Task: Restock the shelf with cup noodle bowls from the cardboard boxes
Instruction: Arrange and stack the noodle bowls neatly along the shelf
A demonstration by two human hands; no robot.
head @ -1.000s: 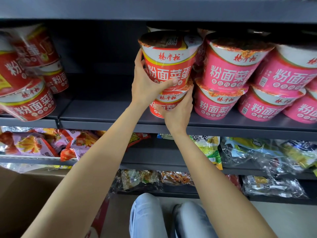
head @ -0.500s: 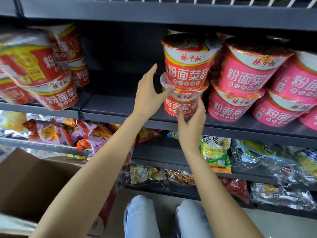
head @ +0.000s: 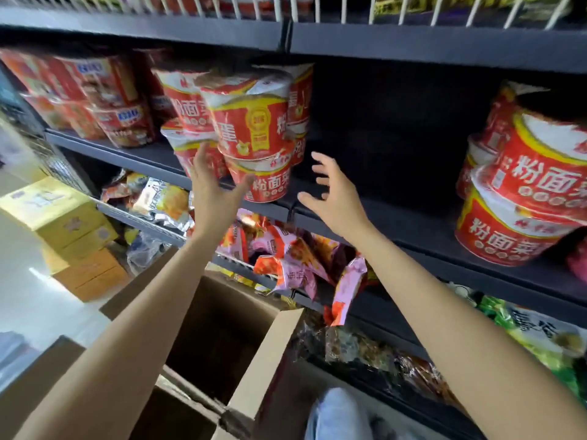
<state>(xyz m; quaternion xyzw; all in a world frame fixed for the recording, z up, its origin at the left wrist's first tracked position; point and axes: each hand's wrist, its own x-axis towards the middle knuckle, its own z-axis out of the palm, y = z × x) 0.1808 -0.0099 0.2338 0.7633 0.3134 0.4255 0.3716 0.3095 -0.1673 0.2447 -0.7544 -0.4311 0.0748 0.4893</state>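
Note:
Red cup noodle bowls stand stacked two high on the dark shelf [head: 397, 223]. One stack [head: 254, 134] is at centre left, another stack [head: 521, 198] at the right, with a bare gap of shelf between them. My left hand [head: 211, 188] is raised with straight fingers just in front of the centre-left stack's lower bowl, holding nothing. My right hand [head: 333, 192] hovers with spread fingers before the gap, to the right of that stack, holding nothing. An open cardboard box [head: 260, 354] sits below, under my arms; its inside looks dark.
More red bowls [head: 108, 103] fill the shelf's far left. Snack bags [head: 295, 258] lie on the lower shelves. Yellow cartons [head: 63, 223] are stacked on the floor at left. A wire-fronted shelf runs overhead. My knee in jeans [head: 340, 414] shows at the bottom.
Both hands have let go of the stacked bowls placed at the right and swung left with my head. They now hover open near the centre-left stack and the gap.

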